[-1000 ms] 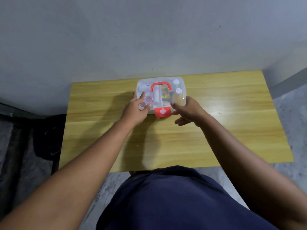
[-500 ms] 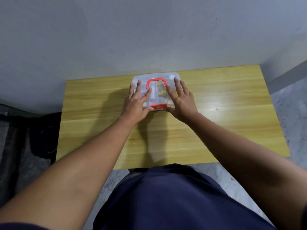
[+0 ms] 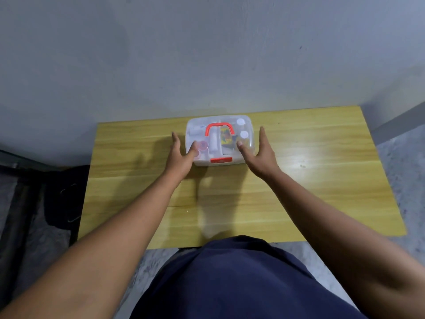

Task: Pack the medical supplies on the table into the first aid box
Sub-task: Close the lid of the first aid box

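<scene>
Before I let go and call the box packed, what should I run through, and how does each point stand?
1. Lid on first aid box: ok, down flat.
2. Red latch snapped shut: cannot tell.
3. Supplies left out on the table: ok, none visible.
4. Red handle folded flat: ok.
5. Left hand and right hand empty: ok, open at the box's sides, thumbs on the lid.
6. Box away from table edges: ok.

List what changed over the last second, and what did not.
Both hands came off the lid: the left hand and right hand now flank the first aid box, fingers open, thumbs on its top. The red latch has gone from raised to flat. The box stays on the table.
</scene>
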